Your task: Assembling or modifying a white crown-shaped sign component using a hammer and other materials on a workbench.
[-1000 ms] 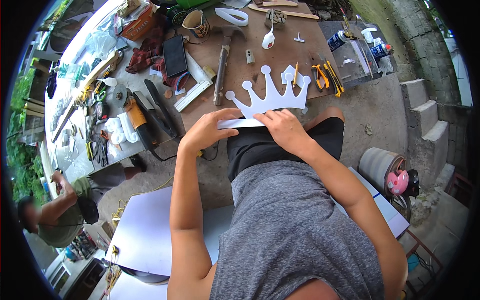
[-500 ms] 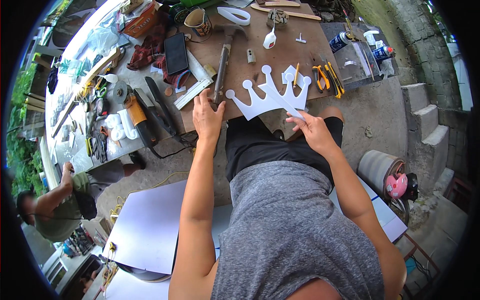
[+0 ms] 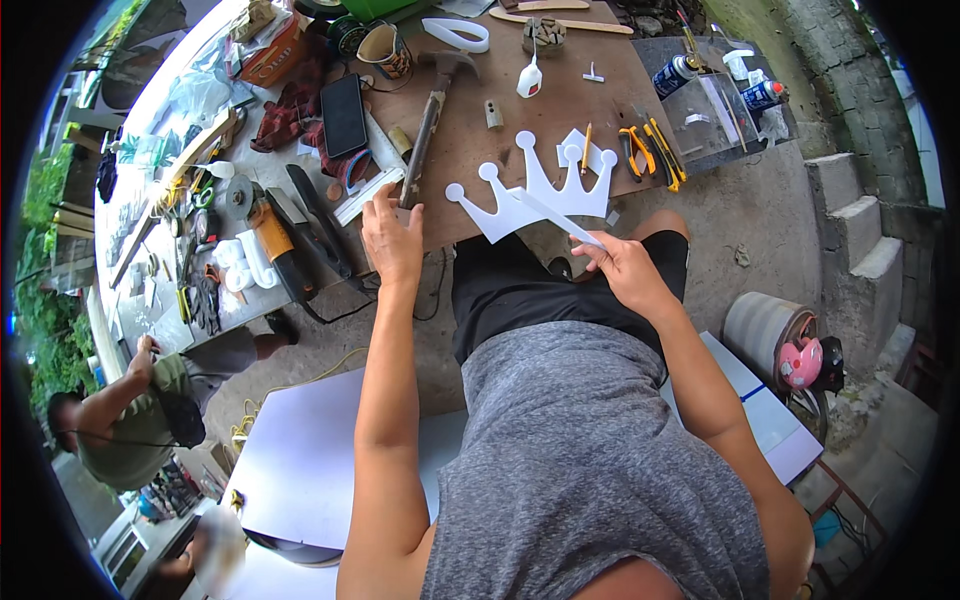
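Observation:
A white crown-shaped cutout (image 3: pixel 545 190), its points tipped with round discs, lies at the table's front edge and juts over my lap. My right hand (image 3: pixel 632 272) pinches one end of a narrow white strip (image 3: pixel 555 217), which slants across the crown. To the left, my left hand (image 3: pixel 393 240) has its thumb and fingers around the handle end of a hammer (image 3: pixel 424 140). Beside those fingers lies a white ruler-like strip (image 3: pixel 362 203). A pencil (image 3: pixel 587 145) rests on a small white piece behind the crown.
Orange-handled pliers (image 3: pixel 637 152) and yellow cutters (image 3: pixel 665 150) lie right of the crown. A phone (image 3: pixel 344 115), an angle grinder (image 3: pixel 265 225) and a white squeeze bottle (image 3: pixel 530 78) are on the table (image 3: pixel 480 155). Spray cans (image 3: pixel 676 76) stand far right. Another person (image 3: pixel 140 410) is at lower left.
My left hand has moved slightly left, and the hammer's handle end has swung left with it. The white strip in my right hand has shifted slightly over the crown.

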The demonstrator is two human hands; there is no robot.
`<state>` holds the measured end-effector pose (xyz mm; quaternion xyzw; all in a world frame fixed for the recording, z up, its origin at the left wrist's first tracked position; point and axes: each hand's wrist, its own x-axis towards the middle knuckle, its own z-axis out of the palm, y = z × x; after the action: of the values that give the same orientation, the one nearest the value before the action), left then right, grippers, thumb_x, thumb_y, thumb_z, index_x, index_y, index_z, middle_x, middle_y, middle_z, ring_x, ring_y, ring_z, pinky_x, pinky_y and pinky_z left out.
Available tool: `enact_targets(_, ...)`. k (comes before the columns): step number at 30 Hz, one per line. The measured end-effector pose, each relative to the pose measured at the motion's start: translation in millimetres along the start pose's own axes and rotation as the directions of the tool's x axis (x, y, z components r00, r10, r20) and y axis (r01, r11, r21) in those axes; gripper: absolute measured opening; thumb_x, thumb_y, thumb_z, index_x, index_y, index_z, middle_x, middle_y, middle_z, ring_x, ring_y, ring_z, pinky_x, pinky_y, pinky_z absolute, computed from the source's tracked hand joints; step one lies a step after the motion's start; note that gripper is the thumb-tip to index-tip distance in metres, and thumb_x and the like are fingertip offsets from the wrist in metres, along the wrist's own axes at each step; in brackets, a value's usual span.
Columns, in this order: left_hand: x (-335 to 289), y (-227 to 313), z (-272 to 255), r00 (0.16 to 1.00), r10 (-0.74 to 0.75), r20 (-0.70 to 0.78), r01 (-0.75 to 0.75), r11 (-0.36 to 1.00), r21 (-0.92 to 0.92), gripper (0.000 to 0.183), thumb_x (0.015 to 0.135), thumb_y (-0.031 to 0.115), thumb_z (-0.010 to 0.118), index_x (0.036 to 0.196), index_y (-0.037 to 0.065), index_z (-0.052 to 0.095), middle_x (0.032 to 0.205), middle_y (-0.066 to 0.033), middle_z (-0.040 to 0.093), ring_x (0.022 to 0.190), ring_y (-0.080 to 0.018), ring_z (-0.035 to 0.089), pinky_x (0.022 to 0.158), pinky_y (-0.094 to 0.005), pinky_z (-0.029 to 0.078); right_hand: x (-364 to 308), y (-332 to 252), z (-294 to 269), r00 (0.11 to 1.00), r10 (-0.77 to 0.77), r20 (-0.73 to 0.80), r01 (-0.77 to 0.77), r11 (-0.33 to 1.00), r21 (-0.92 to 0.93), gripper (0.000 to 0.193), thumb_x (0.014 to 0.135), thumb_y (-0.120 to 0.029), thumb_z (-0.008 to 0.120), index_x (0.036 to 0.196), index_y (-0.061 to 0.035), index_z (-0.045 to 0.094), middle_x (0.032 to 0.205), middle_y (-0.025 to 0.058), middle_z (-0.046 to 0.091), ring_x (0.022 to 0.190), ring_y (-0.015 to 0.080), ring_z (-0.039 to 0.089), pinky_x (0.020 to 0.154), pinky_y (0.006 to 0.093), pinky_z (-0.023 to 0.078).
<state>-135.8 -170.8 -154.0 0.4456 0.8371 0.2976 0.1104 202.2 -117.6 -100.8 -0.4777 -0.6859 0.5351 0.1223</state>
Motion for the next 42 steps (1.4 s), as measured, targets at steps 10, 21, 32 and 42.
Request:
enact_targets(10, -81, 106, -36, 0.764, 0.553, 0.331, -0.54, 0.83, -0.14, 0.065, 0.08, 0.035, 0.082, 0.134, 0.006, 0.057, 0.121, -0.0135, 0.062, 0.115, -0.0319, 0.056, 0.1, -0.0448, 0.041, 4, -22, 14, 0.891, -0.391, 0.229, 0.446, 0.666, -0.598, 0.031, 0.092, -0.012, 0.056, 0.12, -0.0106, 0.07, 0.102, 0.0058, 0.072, 0.098, 0.0232, 0.067, 0.087, 0.0377, 0.049)
enact_targets(21, -105, 82, -16, 0.68, 0.377, 0.628, -0.375, 0.916, -0.144, 0.01, 0.088, 0.002, 0.059, 0.094, -0.001, 0.053, 0.087, -0.0218, 0.066, 0.083, -0.0426, 0.066, 0.071, -0.0525, 0.052, 2, -43, 42, 0.761, -0.509, 0.403, 0.617, 0.372, -0.694, 0.025, 0.087, -0.013, 0.059, 0.108, -0.0032, 0.069, 0.084, 0.0046, 0.065, 0.083, 0.0201, 0.065, 0.079, 0.0346, 0.046)
enact_targets(32, -97, 55, -39, 0.718, 0.276, 0.639, -0.351, 0.936, -0.009, 0.008, 0.09, 0.005, 0.057, 0.092, 0.0, 0.05, 0.086, -0.0233, 0.066, 0.083, -0.0444, 0.067, 0.07, -0.0553, 0.052, 16, -41, -2, 0.787, -0.56, 0.259, 0.553, 0.453, -0.7, 0.031, 0.088, -0.011, 0.059, 0.116, -0.0003, 0.068, 0.098, 0.0103, 0.072, 0.096, 0.0246, 0.067, 0.089, 0.0393, 0.048)
enact_targets(42, -98, 78, -22, 0.809, 0.267, 0.524, -0.18, 0.961, -0.212, 0.013, 0.09, 0.004, 0.059, 0.093, -0.001, 0.048, 0.085, -0.0253, 0.065, 0.083, -0.0478, 0.064, 0.069, -0.0565, 0.049, 5, -41, 8, 0.967, -0.174, 0.185, 0.146, 0.977, 0.155, 0.074, 0.097, -0.051, 0.063, 0.145, 0.0036, 0.049, 0.104, 0.0142, 0.073, 0.09, 0.0191, 0.069, 0.082, 0.0322, 0.055)
